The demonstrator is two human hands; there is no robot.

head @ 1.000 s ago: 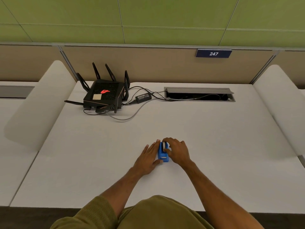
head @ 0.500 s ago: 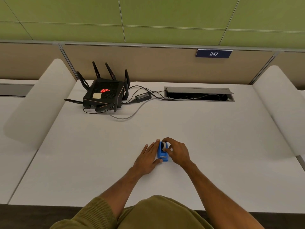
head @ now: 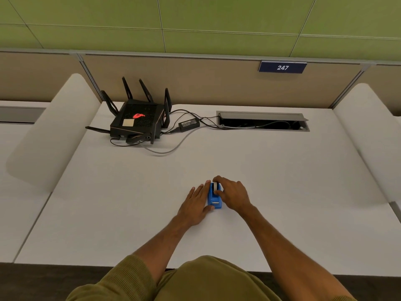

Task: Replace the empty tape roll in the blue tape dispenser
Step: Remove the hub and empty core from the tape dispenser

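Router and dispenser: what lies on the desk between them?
Only a grey cable close to the router; the rest of the desk up to the dispenser is bare, in the head view.

one tape dispenser point(head: 214, 199), one router point(head: 137, 121), two hands point(head: 195, 205)

tape roll point(head: 216, 186) mostly under fingers point(head: 217, 178)
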